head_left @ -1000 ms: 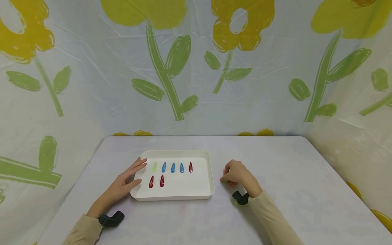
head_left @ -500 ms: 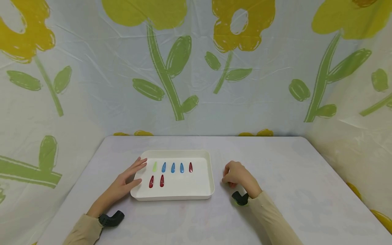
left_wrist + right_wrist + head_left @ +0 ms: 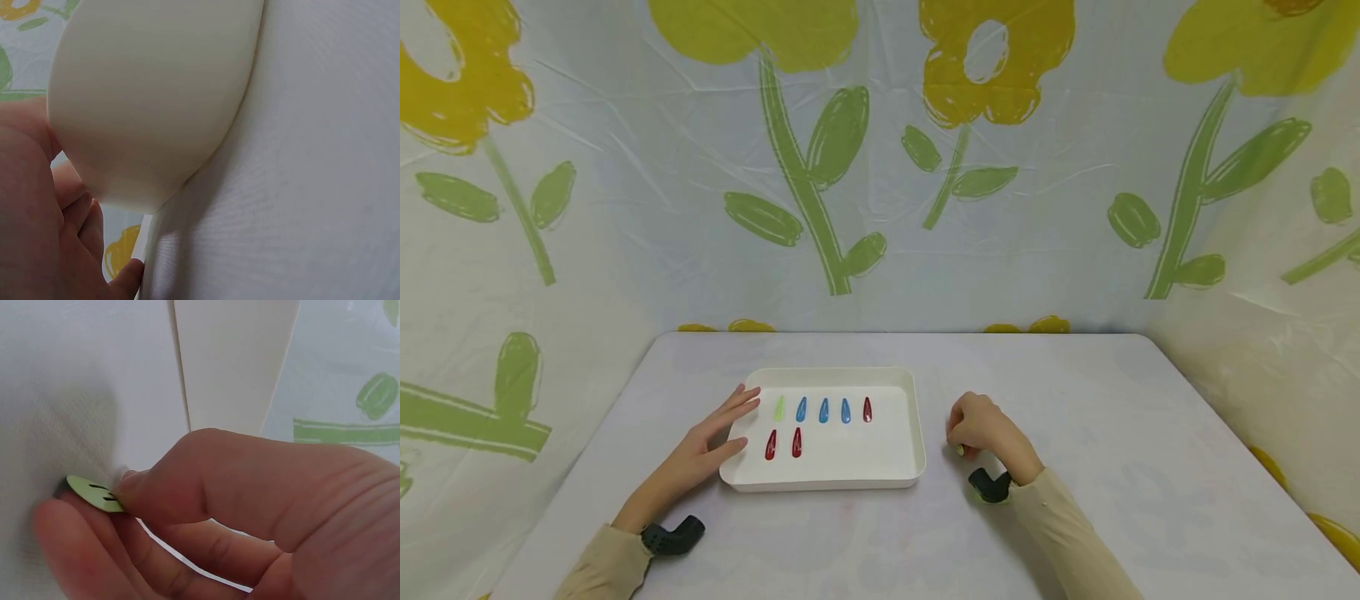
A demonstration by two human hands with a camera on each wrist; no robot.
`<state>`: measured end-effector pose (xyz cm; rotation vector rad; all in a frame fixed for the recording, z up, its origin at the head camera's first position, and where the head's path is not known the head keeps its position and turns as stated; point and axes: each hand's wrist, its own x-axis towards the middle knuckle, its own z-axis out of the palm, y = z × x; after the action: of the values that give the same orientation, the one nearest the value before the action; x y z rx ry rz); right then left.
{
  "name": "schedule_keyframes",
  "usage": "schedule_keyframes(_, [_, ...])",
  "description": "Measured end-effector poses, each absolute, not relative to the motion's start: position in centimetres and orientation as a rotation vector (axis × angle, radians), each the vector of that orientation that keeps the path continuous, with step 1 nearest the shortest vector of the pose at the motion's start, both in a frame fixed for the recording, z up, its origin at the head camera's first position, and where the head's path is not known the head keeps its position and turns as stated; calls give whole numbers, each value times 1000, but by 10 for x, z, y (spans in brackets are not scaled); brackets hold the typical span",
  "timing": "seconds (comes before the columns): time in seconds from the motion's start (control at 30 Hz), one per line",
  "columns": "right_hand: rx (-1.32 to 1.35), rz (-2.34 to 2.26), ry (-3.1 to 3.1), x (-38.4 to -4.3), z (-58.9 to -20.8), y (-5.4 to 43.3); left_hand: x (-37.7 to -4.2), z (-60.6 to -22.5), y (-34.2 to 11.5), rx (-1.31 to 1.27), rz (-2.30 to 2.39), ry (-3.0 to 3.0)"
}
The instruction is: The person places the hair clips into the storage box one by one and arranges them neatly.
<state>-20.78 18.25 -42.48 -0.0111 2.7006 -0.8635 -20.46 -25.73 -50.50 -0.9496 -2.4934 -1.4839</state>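
My left hand [image 3: 703,454] rests on the left rim of a white tray [image 3: 850,473], fingers spread and mostly straight. In the left wrist view, its fingers lie along the tray's outer wall [image 3: 156,94]. To the right of the tray, low over the table, my right hand [image 3: 983,425] pinches a light green snap hair clip [image 3: 94,492] between thumb and fingers. In the tray's back row lie a light green hair clip [image 3: 779,408], three blue hair clips [image 3: 823,411] and a dark red one [image 3: 867,409]. Two more red hair clips [image 3: 771,445] form a front row at the left.
The tray stands left of the middle of a pale table [image 3: 1120,467]. A flower-printed curtain [image 3: 1037,250] hangs behind and at both sides. Dark wrist mounts [image 3: 673,536] sit on both forearms.
The green hair clip has come into view at the right hand's fingers, which have shifted slightly right. The left hand, the tray and the clips in it have stayed put.
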Motion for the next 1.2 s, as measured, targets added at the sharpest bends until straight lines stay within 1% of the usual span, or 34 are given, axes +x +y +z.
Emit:
schedule_keyframes(0.7, [-128,-1008,2668,-207,-423,180,-206,-506,-258,-955,-1474,-2488])
schedule_keyframes(1.2, [-142,-1067,2661,-207,-418,174,-205,-505,-258,-953,-1470,-2491])
